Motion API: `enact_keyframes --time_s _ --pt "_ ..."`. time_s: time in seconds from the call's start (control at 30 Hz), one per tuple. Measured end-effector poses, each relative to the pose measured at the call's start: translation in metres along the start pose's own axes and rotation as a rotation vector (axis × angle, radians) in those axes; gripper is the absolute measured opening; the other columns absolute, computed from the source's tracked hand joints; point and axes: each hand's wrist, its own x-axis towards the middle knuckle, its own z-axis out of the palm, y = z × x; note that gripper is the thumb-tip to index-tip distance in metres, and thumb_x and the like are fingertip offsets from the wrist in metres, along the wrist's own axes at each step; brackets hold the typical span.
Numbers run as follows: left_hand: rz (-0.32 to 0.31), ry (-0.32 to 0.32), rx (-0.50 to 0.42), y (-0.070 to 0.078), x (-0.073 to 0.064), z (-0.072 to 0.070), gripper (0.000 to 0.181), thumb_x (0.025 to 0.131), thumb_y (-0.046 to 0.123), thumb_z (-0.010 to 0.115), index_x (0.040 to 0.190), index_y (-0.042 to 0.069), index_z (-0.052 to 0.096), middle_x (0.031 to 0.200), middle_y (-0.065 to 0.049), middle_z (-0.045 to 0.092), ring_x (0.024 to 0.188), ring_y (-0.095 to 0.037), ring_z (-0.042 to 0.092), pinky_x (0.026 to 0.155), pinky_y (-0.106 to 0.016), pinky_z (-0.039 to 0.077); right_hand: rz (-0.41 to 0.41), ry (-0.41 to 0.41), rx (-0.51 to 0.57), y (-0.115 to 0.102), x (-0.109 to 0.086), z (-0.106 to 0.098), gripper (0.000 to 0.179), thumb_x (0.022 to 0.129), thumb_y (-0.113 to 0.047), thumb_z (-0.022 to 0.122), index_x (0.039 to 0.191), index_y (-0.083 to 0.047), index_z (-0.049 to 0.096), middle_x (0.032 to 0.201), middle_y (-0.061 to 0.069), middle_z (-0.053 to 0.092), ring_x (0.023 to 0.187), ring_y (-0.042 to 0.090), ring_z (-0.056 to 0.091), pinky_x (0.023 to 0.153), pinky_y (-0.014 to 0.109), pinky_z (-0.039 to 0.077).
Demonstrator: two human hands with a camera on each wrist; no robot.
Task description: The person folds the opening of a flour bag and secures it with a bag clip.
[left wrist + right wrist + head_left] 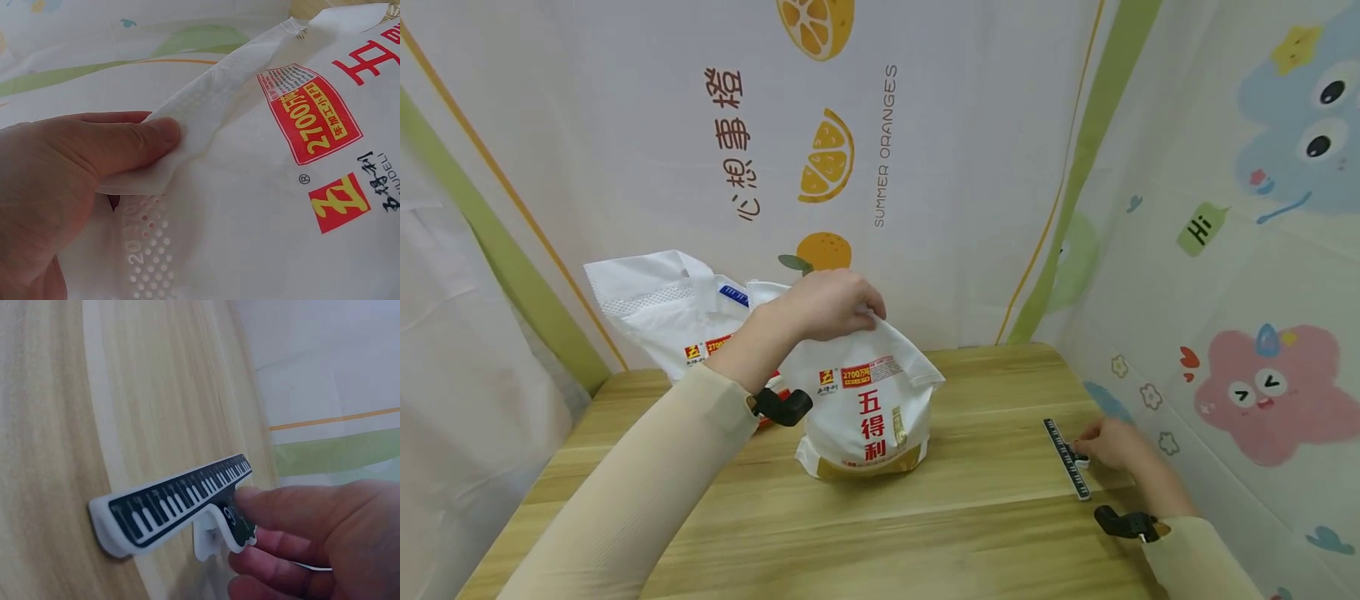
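Note:
A white bag (pixel 868 358) with red characters stands upright on the wooden table. At its top edge, my left hand (pixel 831 304) pinches the folded plastic; in the left wrist view the thumb (pixel 164 132) lies over the fold, above a strip of embossed dots. Off to the right, my right hand (pixel 1116 446) grips a long black-and-white clip (pixel 1066 460) with a piano-key pattern. The right wrist view shows thumb and fingers around the handle of this clip (pixel 181 500), its long bar close over the tabletop.
Behind and left of the front bag stands a second, similar white bag (pixel 651 329), its top folded and a blue piano-key clip (pixel 734 294) on it. The wooden table (pixel 992 517) meets a printed curtain (pixel 970 167) at the back and another on the right.

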Motion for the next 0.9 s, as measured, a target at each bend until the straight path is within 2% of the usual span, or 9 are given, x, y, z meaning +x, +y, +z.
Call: enact_keyframes --time_s 0.3,0.43,0.53,0.6,0.7,0.8,0.9 --pt "-0.003 -0.003 -0.002 0.0001 0.0008 0.0017 0.016 0.104 0.020 0.076 0.116 0.019 0.085 0.117 -0.001 0.083 0.106 -0.024 0.075 0.095 -0.045 0.062 -0.004 -0.012 0.032 0.0030 -0.0021 0.0043 0.038 0.099 -0.026 0.075 0.112 0.010 0.071 0.098 0.015 0.071 0.089 0.026 0.064 0.075 0.040 0.055" --pt "-0.005 -0.004 -0.005 -0.0001 0.0010 0.0022 0.016 0.104 0.020 0.076 0.116 0.019 0.085 0.117 0.000 0.083 0.106 -0.024 0.075 0.095 -0.045 0.062 0.013 -0.014 0.076 0.0016 -0.0034 0.0062 0.029 0.099 -0.027 0.075 0.088 -0.001 0.067 0.077 0.004 0.061 0.074 0.020 0.056 0.066 0.034 0.046" --pt "-0.004 -0.002 -0.004 -0.0003 0.0012 0.0022 0.016 0.104 0.020 0.076 0.116 0.019 0.085 0.117 0.000 0.083 0.106 -0.024 0.074 0.095 -0.045 0.062 0.020 -0.018 0.114 0.0011 -0.0033 0.0070 0.035 0.099 -0.028 0.074 0.073 -0.012 0.056 0.066 -0.003 0.050 0.065 0.016 0.048 0.062 0.032 0.040" --pt "-0.004 -0.001 -0.004 -0.0004 0.0013 0.0021 0.016 0.104 0.020 0.076 0.116 0.019 0.085 0.117 -0.001 0.083 0.106 -0.024 0.074 0.094 -0.045 0.062 0.017 -0.021 0.131 0.0008 -0.0034 0.0070 0.035 0.099 -0.029 0.074 0.074 -0.012 0.059 0.067 -0.003 0.052 0.066 0.016 0.049 0.063 0.031 0.040" --pt "-0.007 -0.002 -0.005 0.0000 0.0010 0.0013 0.016 0.104 0.020 0.076 0.117 0.018 0.085 0.117 -0.001 0.083 0.106 -0.024 0.074 0.094 -0.044 0.062 0.018 -0.036 0.170 -0.0002 -0.0034 0.0060 0.032 0.101 -0.031 0.074 0.094 0.000 0.069 0.078 0.004 0.064 0.073 0.018 0.059 0.065 0.032 0.048" --pt "-0.010 -0.002 -0.007 0.0008 0.0005 0.0003 0.016 0.104 0.020 0.076 0.117 0.018 0.085 0.117 -0.001 0.083 0.106 -0.024 0.075 0.094 -0.044 0.062 0.030 -0.062 0.236 -0.0025 -0.0036 0.0056 0.042 0.103 -0.031 0.074 0.113 0.010 0.069 0.089 0.012 0.071 0.078 0.020 0.067 0.067 0.034 0.057" --pt "-0.013 -0.005 -0.011 0.0011 0.0002 0.0000 0.016 0.104 0.019 0.076 0.117 0.018 0.085 0.117 -0.001 0.083 0.105 -0.024 0.075 0.094 -0.044 0.062 0.038 -0.076 0.303 -0.0050 -0.0036 0.0066 0.045 0.103 -0.030 0.074 0.117 0.012 0.068 0.092 0.014 0.072 0.076 0.020 0.071 0.067 0.034 0.062"
